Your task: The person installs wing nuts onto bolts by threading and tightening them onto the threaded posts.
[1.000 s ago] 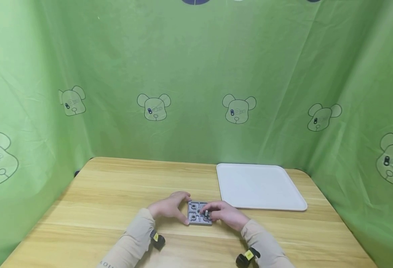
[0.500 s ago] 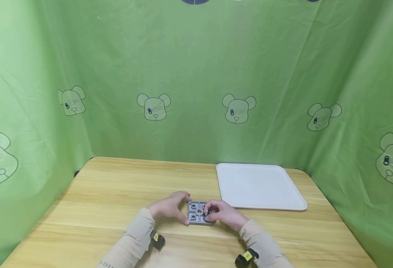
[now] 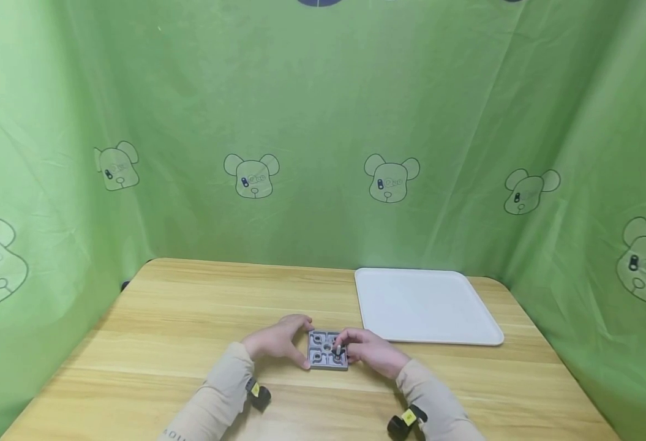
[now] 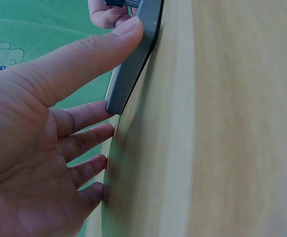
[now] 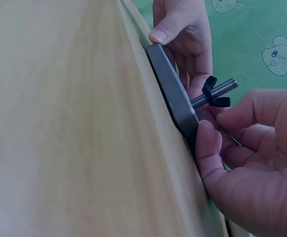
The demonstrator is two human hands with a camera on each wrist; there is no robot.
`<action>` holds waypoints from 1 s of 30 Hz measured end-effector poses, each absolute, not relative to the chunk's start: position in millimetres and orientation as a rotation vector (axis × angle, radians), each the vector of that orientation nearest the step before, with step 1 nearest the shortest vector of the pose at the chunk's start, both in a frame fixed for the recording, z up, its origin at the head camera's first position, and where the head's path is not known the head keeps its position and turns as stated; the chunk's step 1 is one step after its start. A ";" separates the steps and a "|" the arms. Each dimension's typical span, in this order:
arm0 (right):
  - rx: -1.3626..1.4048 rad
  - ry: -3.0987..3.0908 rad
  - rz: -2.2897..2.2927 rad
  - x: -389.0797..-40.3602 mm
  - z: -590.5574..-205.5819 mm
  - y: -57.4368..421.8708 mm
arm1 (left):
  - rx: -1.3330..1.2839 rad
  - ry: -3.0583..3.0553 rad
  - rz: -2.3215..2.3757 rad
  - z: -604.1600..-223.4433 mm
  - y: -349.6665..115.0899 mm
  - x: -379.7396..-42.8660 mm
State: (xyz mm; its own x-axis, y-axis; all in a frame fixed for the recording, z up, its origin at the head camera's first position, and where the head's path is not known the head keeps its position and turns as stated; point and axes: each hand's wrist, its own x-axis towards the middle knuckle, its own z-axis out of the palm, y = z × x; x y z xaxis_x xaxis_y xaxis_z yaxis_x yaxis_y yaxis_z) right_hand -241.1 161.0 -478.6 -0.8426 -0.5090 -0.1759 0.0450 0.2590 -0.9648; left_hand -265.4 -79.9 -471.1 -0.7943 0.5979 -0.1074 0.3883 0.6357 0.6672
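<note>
A grey square plate [image 3: 318, 349] with recesses and holes lies on the table in the head view. My left hand [image 3: 275, 340] holds its left side, thumb at the near corner and index finger at the far one. From the plate's right part a threaded bolt [image 5: 228, 86] sticks out, carrying a black wing nut [image 5: 222, 101] partway along it. My right hand [image 3: 375, 352] is at the plate's right side. In the right wrist view its thumb rests at the plate's edge, while the bent index fingertip is close beside the wing nut, apart from the thumb.
A white tray [image 3: 427, 306] lies at the back right of the wooden table [image 3: 207, 300], just behind my right hand. Green curtains [image 3: 323, 122] with bear-head prints enclose the back and sides. Each sleeve carries a black wrist device [image 3: 260, 397].
Half a second ago my right thumb and index finger were drawn together over the wing nut; now they are spread apart around it. My left hand and the plate stay in place.
</note>
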 end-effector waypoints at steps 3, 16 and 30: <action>-0.403 2.077 -1.622 -240.2 -477.6 159.9 | 0.792 2.537 0.933 -470.8 -80.3 -265.3; -0.444 2.078 -1.613 -244.3 -483.7 162.0 | 0.788 2.534 0.941 -469.9 -80.1 -265.0; -0.433 2.077 -1.611 -240.8 -478.7 159.7 | 0.816 2.540 0.928 -470.1 -80.0 -266.1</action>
State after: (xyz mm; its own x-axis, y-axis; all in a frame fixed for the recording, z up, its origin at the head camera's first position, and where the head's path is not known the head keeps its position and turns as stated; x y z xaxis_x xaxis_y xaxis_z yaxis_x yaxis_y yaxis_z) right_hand -240.8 159.7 -478.7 -0.8384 -0.5169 -0.1729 0.0389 0.2597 -0.9649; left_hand -266.1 -80.0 -470.1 -0.7875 0.6089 -0.0954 0.4041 0.6269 0.6661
